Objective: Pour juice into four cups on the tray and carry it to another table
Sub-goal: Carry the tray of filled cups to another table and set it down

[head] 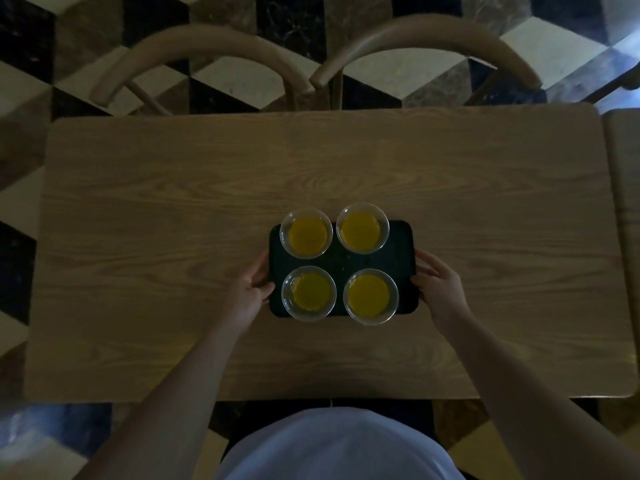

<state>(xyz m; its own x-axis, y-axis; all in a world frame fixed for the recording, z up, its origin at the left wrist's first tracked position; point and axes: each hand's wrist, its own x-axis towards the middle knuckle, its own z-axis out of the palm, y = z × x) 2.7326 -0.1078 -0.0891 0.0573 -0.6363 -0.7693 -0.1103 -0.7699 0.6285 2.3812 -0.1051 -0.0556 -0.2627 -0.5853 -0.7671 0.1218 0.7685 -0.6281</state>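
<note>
tray, dark and rectangular with rounded corners, lies over the middle of the wooden table right in front of you, a little to the right of centre, and whether it rests on the wood or hangs just above it cannot be told from this angle. starting at your left, your left hand grips the tray's left edge, thumb on top of the rim near the front-left cup, the other fingers curled under and out of sight, so it is closed around the edge. just right of that hand stand two clear cups, the front-left one and the back-left cup beyond it, both holding orange juice. next come the back-right cup and the front-right cup, filled the same way; the four make a square, each pair close together but not clearly touching, with bare tray showing between them. your right hand is at the tray's right edge, fingers laid along the rim and bent around it, thumb near the front-right corner, so it too has hold of the tray. beyond the table's far side two curved wooden chair backs sit side by side over a chequered floor. another wooden surface butts up at the far right.
</note>
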